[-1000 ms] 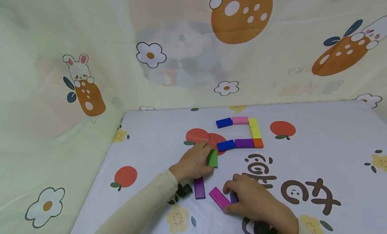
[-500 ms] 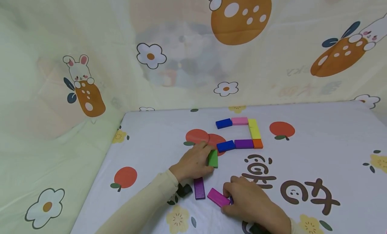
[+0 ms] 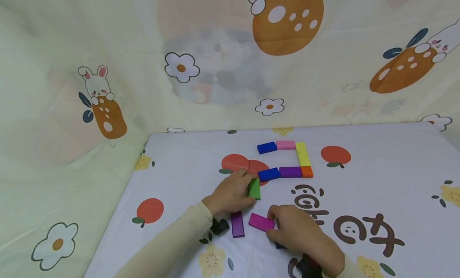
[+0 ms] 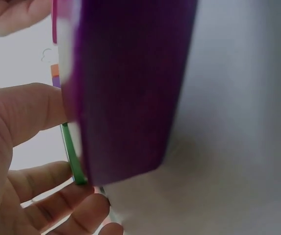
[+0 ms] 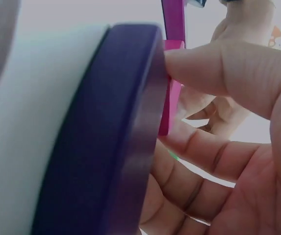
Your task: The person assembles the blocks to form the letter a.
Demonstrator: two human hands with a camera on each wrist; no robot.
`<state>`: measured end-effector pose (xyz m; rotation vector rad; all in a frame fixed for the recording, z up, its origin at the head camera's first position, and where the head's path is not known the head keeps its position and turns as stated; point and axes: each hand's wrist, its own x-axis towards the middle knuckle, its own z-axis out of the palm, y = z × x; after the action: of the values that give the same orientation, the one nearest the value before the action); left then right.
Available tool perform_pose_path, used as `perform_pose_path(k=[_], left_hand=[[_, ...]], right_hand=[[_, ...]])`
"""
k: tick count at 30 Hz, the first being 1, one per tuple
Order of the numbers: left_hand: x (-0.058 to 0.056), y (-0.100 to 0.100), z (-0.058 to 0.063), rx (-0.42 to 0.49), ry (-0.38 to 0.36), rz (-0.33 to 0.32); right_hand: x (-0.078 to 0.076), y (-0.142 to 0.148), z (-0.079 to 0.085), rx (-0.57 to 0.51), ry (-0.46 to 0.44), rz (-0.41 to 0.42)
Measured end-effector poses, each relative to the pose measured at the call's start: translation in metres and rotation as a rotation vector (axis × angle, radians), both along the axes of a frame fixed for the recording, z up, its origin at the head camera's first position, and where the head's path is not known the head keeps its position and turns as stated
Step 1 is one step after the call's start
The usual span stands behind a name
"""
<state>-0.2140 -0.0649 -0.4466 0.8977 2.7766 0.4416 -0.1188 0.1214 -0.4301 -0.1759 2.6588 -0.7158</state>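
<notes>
My left hand (image 3: 231,192) holds a green block (image 3: 254,189) lengthwise between thumb and fingers, on the tabletop; the green edge (image 4: 73,154) also shows in the left wrist view. My right hand (image 3: 300,230) pinches one end of a magenta block (image 3: 261,222), seen edge-on between thumb and finger in the right wrist view. A purple block (image 3: 237,224) lies near my left wrist and looms large in the left wrist view. Below my right hand lies a dark indigo block (image 5: 98,132), mostly hidden in the head view.
Beyond the hands, blocks lie in an open-sided outline: a blue block (image 3: 266,147), a pink block (image 3: 285,145), a yellow block (image 3: 302,154), an orange block (image 3: 307,172), a purple block (image 3: 290,172) and another blue block (image 3: 269,174). A patterned cloth (image 3: 388,162) covers the table.
My right hand has turned the magenta block from a steep slant to nearly crosswise and shifted it slightly away from me. My left hand stays at the green block.
</notes>
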Motion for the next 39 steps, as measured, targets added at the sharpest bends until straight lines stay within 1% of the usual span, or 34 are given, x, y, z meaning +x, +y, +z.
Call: perform_pose_path(k=[5, 11, 15, 19, 23, 30, 39], left_hand=[[0.0, 0.0, 0.0, 0.002, -0.003, 0.001], [-0.003, -0.004, 0.001, 0.035, -0.042, -0.017], [-0.005, -0.008, 0.0, 0.062, -0.067, -0.025], [-0.005, -0.009, 0.0, 0.068, -0.082, -0.029], [-0.005, -0.008, 0.0, 0.067, -0.081, -0.03], [-0.005, -0.009, 0.0, 0.065, -0.07, -0.035], [-0.005, -0.009, 0.0, 0.072, -0.053, -0.046]], right_hand=[[-0.006, 0.006, -0.002, -0.041, 0.038, -0.039], [-0.01, 0.013, 0.0, -0.092, 0.051, -0.05], [-0.014, 0.017, 0.0, -0.11, 0.041, -0.063], [-0.018, 0.02, 0.0, -0.114, 0.02, -0.081], [-0.021, 0.021, -0.001, -0.122, 0.02, -0.085], [-0.024, 0.023, -0.001, -0.119, 0.054, -0.079], [-0.025, 0.025, 0.0, -0.152, 0.057, -0.095]])
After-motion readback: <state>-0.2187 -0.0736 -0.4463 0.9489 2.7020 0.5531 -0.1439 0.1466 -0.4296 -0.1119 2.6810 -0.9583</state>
